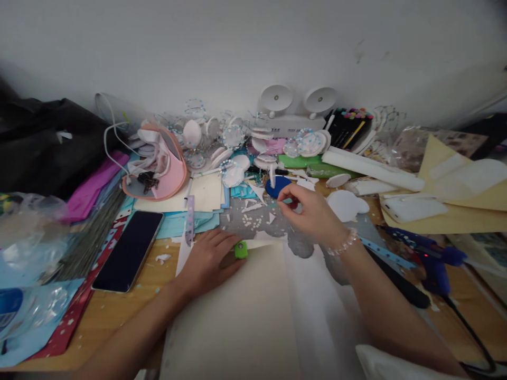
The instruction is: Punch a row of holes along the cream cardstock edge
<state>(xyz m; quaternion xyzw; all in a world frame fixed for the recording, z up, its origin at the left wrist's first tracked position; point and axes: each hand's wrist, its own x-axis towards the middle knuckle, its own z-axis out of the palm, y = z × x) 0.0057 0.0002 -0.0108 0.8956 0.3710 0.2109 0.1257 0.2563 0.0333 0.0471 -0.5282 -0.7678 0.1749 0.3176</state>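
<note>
My left hand (209,259) rests on a large cream sheet of paper (241,322). Between its thumb and forefinger sits a small bright green block (241,250) with a round silver spot, at the sheet's far edge. Further forward, my right hand (307,208) is raised with thumb and fingertips pinched together; whatever they hold is too small or hidden to make out. Just behind those fingertips lies a dark blue disc (276,186). Tiny pale paper bits (257,221) and scraps are scattered on the grey mat (240,211) between the hands.
A phone (129,250) and a pink visor (166,169) lie on the left. White discs with beaded wire (233,137) crowd the back, beside a pen holder (348,126). To the right are a blue glue gun (431,256), a black-handled tool (400,279) and yellow paper (443,158).
</note>
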